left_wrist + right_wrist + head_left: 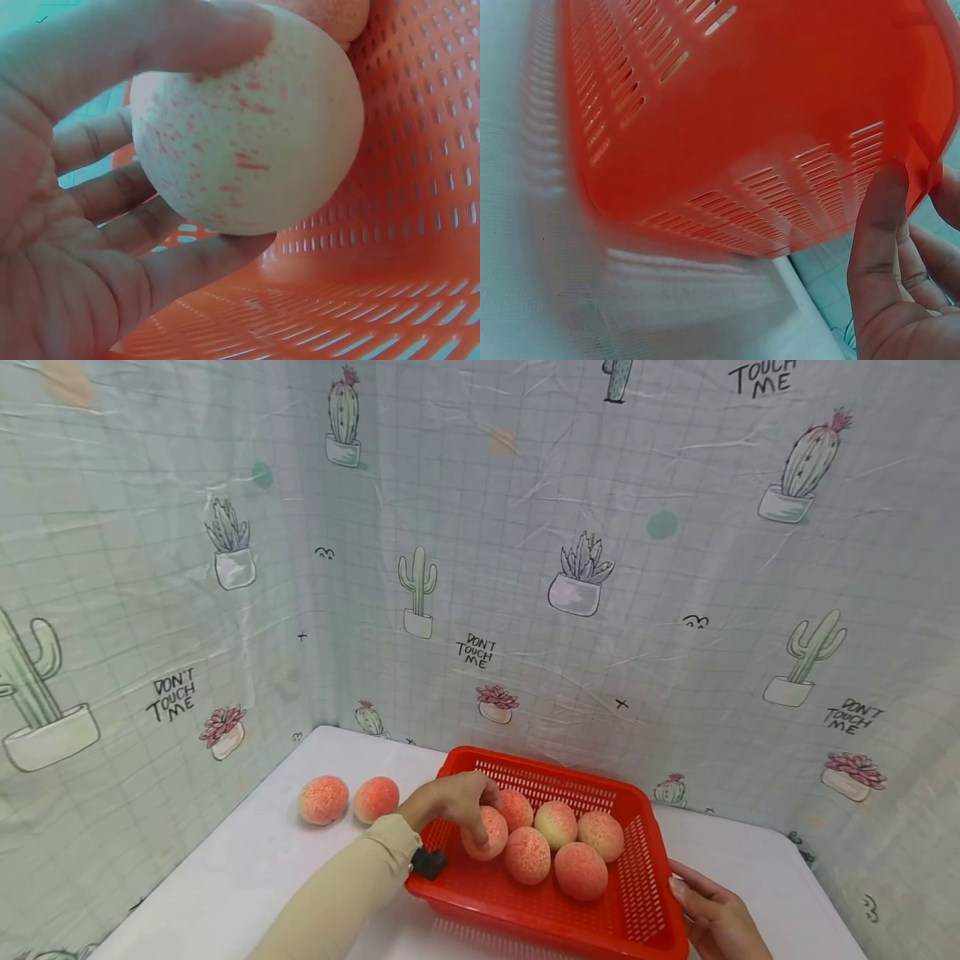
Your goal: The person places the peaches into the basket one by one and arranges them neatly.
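Note:
My left hand (pixel 456 797) reaches over the left side of a red plastic basket (pixel 517 906) and grips a peach (pixel 491 837) inside it. In the left wrist view the thumb lies across one side of this pale, red-speckled peach (pixel 255 157), with fingers around the other. Several more peaches (pixel 581 872) sit grouped beside it in the basket. At the basket's right end, my right hand (pixel 714 917) pinches the rim; the right wrist view has the thumb against the outer slotted wall (pixel 765 97) and fingers at the rim's other side.
Two peaches, one speckled (pixel 323 800) and one beside it (pixel 377 799), lie on the white tabletop (pixel 217 881) left of the basket. Cactus-print sheeting (pixel 480 568) hangs behind and along both sides of the table. A black wrist device (pixel 429 863) is under my left wrist.

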Action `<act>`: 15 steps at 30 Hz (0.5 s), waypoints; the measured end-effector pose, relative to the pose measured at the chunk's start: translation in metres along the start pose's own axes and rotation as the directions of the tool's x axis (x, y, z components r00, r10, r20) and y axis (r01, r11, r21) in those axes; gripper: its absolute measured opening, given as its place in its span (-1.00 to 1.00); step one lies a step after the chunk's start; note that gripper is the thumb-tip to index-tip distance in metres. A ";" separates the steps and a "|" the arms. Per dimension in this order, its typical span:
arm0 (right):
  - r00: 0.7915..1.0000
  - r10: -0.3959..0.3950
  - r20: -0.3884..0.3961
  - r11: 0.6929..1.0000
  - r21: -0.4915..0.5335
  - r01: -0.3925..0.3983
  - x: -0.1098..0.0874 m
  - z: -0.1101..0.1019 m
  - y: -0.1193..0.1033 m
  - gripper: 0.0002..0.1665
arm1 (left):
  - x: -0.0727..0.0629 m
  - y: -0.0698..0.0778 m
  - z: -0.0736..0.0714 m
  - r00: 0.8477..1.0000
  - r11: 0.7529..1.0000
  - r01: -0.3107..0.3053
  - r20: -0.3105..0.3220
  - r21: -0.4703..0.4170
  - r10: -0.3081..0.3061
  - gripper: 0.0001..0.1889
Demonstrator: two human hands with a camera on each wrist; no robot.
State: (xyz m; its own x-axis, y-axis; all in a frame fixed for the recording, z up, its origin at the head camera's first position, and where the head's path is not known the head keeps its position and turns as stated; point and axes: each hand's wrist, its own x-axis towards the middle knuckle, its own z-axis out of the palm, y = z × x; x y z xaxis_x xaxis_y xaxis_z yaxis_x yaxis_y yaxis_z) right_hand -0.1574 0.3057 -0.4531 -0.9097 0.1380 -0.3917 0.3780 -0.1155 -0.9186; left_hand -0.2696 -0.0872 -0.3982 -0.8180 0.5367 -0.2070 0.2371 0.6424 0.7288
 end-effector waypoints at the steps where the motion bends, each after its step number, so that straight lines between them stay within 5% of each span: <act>1: 1.000 0.000 0.000 1.000 0.000 0.000 0.000 0.000 0.000 -0.16 | 0.000 -0.001 0.001 1.000 1.000 0.001 0.001 -0.002 -0.001 -0.55; 9: 1.000 0.008 -0.003 1.000 -0.016 -0.008 -0.001 0.001 -0.002 -0.09 | 0.004 -0.002 0.007 1.000 1.000 -0.012 0.021 0.011 0.011 -0.53; 15: 1.000 0.011 -0.006 1.000 0.004 -0.011 -0.002 0.001 -0.002 -0.24 | 0.005 -0.001 0.010 1.000 1.000 -0.007 0.030 0.019 0.007 -0.51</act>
State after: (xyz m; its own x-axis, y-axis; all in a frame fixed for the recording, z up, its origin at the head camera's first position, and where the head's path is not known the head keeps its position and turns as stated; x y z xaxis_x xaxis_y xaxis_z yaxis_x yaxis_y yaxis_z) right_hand -0.1564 0.3048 -0.4506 -0.9044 0.1430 -0.4020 0.3872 -0.1207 -0.9141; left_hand -0.2690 -0.0794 -0.4067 -0.8002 0.5573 -0.2215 0.2530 0.6487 0.7178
